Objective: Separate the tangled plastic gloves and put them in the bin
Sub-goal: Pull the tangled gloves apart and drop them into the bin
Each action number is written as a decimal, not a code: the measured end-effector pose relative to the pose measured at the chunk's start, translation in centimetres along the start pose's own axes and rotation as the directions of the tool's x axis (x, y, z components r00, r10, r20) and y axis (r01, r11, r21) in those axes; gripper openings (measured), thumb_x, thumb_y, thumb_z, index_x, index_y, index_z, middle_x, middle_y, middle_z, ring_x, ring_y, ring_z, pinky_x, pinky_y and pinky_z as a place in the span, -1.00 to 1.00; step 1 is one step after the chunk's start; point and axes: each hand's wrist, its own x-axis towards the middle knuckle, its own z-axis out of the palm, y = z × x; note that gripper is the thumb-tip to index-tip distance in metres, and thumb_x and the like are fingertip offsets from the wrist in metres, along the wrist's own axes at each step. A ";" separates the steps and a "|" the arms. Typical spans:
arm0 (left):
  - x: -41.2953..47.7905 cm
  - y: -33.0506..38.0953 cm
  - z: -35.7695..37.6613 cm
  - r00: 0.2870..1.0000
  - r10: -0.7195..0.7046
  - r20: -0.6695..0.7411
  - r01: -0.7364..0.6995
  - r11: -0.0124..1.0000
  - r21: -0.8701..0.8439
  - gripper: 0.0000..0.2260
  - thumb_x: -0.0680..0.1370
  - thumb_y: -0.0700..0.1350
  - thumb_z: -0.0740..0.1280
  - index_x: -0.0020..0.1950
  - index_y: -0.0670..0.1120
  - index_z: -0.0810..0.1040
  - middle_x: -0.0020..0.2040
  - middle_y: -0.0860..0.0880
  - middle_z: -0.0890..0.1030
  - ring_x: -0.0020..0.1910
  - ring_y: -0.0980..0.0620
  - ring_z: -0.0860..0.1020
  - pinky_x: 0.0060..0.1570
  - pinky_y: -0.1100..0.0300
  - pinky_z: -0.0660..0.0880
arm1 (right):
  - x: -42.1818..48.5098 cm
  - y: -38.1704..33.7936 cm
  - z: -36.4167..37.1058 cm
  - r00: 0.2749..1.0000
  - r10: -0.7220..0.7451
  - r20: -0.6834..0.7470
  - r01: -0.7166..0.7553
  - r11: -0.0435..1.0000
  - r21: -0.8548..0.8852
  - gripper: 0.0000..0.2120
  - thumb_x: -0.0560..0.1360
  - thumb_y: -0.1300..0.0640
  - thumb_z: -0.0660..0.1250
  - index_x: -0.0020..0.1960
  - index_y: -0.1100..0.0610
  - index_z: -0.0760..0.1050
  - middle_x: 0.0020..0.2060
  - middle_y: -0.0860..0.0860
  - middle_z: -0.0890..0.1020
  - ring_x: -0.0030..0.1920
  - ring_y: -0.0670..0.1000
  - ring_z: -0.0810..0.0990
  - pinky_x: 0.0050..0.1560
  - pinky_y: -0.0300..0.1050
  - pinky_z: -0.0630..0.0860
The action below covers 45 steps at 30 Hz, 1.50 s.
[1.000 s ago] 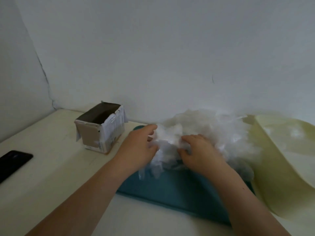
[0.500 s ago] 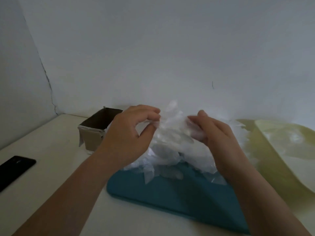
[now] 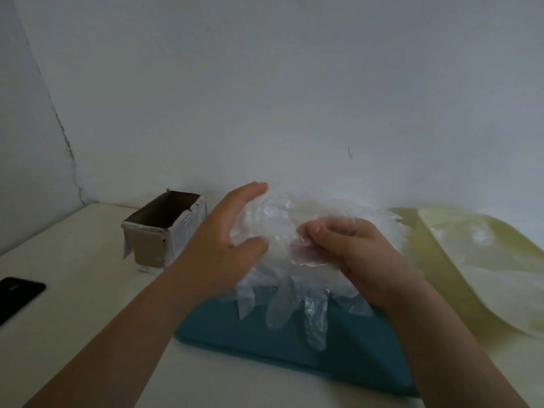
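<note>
1. Head view, the only view. The left hand (image 3: 223,240) is cupped round the left side of the clump of plastic gloves (image 3: 273,222), fingers arched over the top and thumb tucked below, so it has hold of the clump.
2. The right hand (image 3: 353,254) is curled, with thumb and fingertips pinching a fold of clear film at the clump's right front. It grips the gloves too.
3. The gloves are a see-through, crinkled wad, held up between both hands above the far part of the teal mat (image 3: 294,348). Several empty glove fingers hang down from the wad in front of the mat. More white film bulges out behind the right hand, further right.
4. The bin (image 3: 164,231) is a small cardboard box with an open top and torn paper at its edges. It stands on the table (image 3: 73,304), left of the left hand, near the far wall (image 3: 265,83), and apart from the gloves. Its inside is dark, so contents can't be made out.
5. The teal mat lies flat on the table, under and near the hands.
6. A black phone (image 3: 17,293) lies at the left edge of the table, well apart from the bin.
7. A pale yellow sheet (image 3: 477,260) lies right of the mat, curling up at its far side.
</note>
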 end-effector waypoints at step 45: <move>0.9 -5.1 -1.8 0.924 -0.379 0.059 0.383 0.909 -0.162 -0.93 0.57 -0.13 0.50 -0.09 -0.09 0.73 -0.25 -0.08 0.72 -0.25 0.03 0.66 -0.26 0.16 0.57 | 2.1 2.2 0.1 0.900 -0.061 -0.431 0.035 0.997 -0.069 -0.87 0.58 0.10 0.45 -0.07 0.16 0.67 -0.50 0.00 0.46 -0.55 -0.06 0.29 -0.55 -0.28 0.23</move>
